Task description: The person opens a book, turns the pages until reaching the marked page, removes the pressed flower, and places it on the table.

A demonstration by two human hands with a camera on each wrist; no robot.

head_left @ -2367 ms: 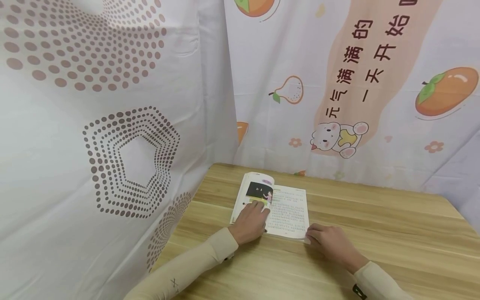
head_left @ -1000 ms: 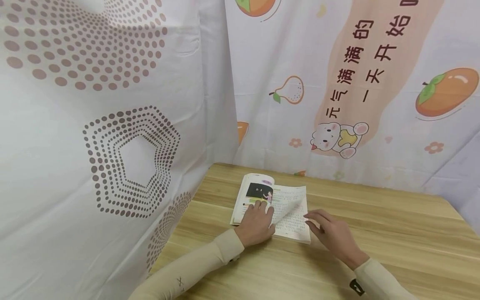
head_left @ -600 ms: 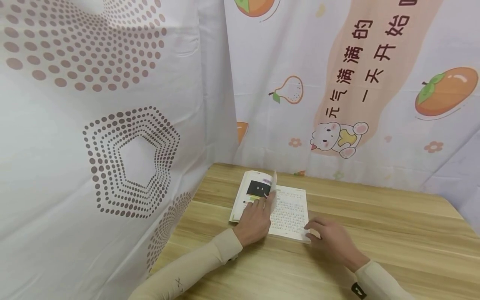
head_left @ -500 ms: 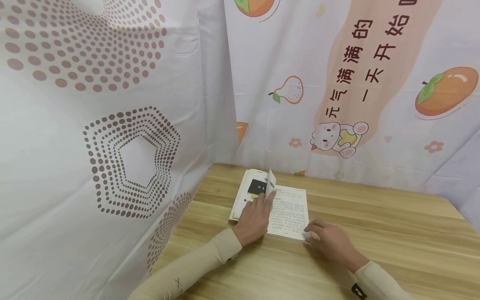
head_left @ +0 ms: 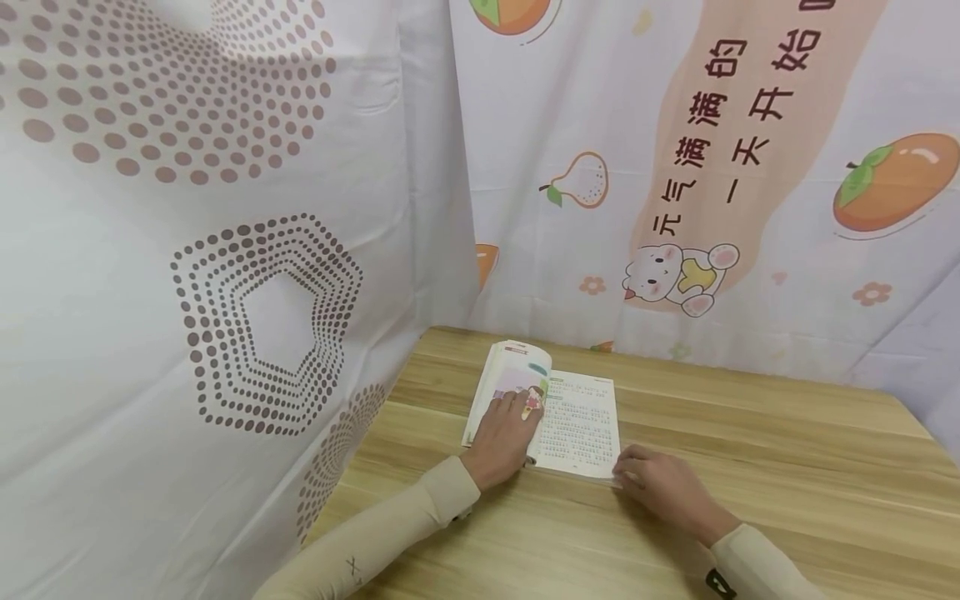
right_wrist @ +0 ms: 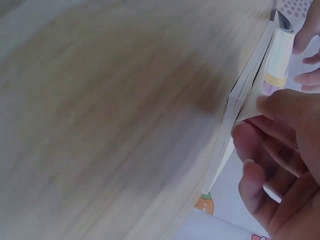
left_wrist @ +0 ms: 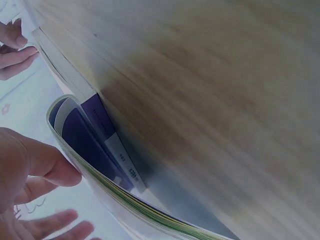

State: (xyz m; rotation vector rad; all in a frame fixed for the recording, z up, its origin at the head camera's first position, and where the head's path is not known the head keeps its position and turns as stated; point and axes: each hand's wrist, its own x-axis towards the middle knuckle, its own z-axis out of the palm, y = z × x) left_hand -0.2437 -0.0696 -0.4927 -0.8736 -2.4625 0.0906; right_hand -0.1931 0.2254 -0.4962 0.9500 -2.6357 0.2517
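An open book (head_left: 577, 421) lies on the wooden table (head_left: 750, 467) near the curtain corner. My left hand (head_left: 517, 412) rests flat on its left page, which shows a coloured picture, with the fingers straight; in the left wrist view the left hand (left_wrist: 47, 200) sits over the curved pages of the book (left_wrist: 100, 145). My right hand (head_left: 632, 472) is at the book's near right corner. In the right wrist view the thumb and curled fingers of the right hand (right_wrist: 252, 120) pinch the page corner of the book (right_wrist: 245, 90).
A dotted white curtain (head_left: 225, 292) hangs close on the left. A printed fruit curtain (head_left: 675, 208) closes off the back. Bare wood stretches to the right of the book and in front of it.
A page went from the right side over to the left. My left hand now presses on the newly turned page, and my right hand has come back to the book's lower right corner.
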